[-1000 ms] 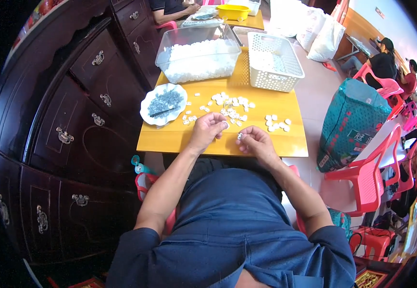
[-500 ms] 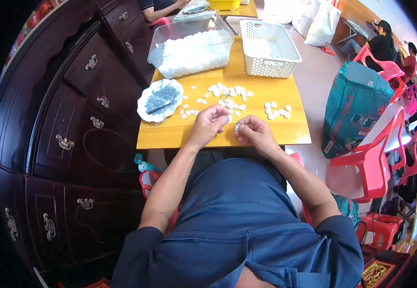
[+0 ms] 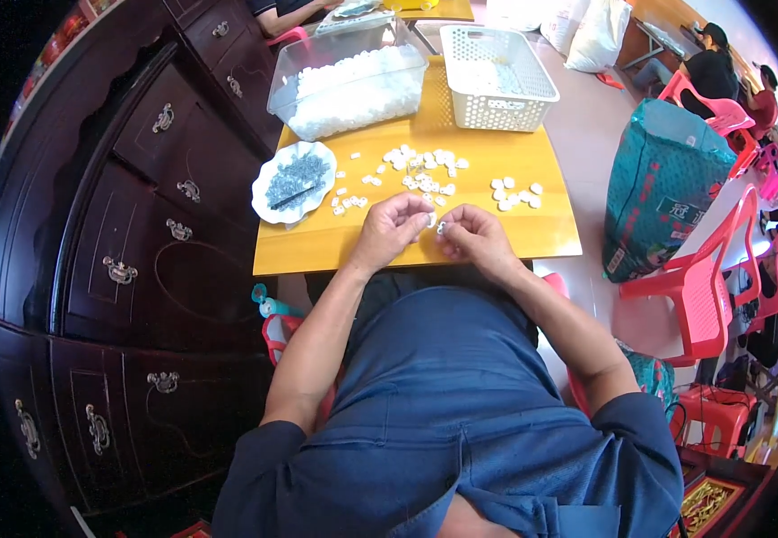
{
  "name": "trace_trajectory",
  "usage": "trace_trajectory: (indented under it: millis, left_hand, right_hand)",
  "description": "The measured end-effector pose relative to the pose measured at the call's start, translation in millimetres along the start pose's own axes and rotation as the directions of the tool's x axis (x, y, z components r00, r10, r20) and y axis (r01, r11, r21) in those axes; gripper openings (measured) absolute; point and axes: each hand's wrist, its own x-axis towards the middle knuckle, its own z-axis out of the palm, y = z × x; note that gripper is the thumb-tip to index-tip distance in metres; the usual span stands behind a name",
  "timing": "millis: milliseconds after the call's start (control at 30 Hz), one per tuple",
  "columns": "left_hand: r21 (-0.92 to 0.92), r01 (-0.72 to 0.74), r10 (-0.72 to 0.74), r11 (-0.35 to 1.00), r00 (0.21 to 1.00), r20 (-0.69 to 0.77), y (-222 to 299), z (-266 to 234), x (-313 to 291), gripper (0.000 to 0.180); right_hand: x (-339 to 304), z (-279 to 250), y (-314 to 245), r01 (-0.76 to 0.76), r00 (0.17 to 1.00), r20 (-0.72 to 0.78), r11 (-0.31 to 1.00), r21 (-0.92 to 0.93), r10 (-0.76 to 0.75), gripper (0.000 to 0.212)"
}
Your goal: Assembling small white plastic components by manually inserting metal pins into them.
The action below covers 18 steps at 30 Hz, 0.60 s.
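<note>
In the head view, both my hands are up over the near edge of the yellow table (image 3: 537, 240). The thumb and forefinger of my left hand (image 3: 386, 235) are pinched narrow on a pale disc (image 3: 431, 219). My right hand (image 3: 475, 238) grips a small white piece (image 3: 441, 228) between thumb and bent forefinger, a dark spot showing in it. The two bits are just beside each other above the table's near part; I can't tell whether they touch. How my other fingers lie under my palms I can't make out.

Beyond my fingertips, at the table's middle, loose white pieces (image 3: 427, 161) lie in a heap. Smaller white bits (image 3: 350, 203) are scattered to the table's left, and a group of rounded white pieces (image 3: 516, 195) sits toward its right edge. On the table's left edge rests a scalloped white plate (image 3: 263, 184) of grey-blue bits (image 3: 298, 172), a dark stick (image 3: 292, 197) across them. At the table's far end stand a clear bin (image 3: 281, 99) full of white pieces and a perforated white basket (image 3: 497, 114).
</note>
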Motion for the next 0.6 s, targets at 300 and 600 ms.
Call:
trace_trajectory:
  millis: [300, 600]
  left_hand:
    - [0.095, -0.073, 0.072, 0.993, 0.997, 0.015, -2.1, 1.2, -1.0, 0.016]
    - [0.188, -0.090, 0.093, 0.978, 0.996, -0.009, -5.7, 2.1, -0.2, 0.014]
  right_hand:
    - [0.9, 0.5, 0.5, -0.015, 1.000, -0.014, 1.000, 0.006, 0.016, 0.009]
    - [-1.1, 0.9, -4.0, -0.022, 1.000, -0.009, 0.999, 0.023, 0.022, 0.009]
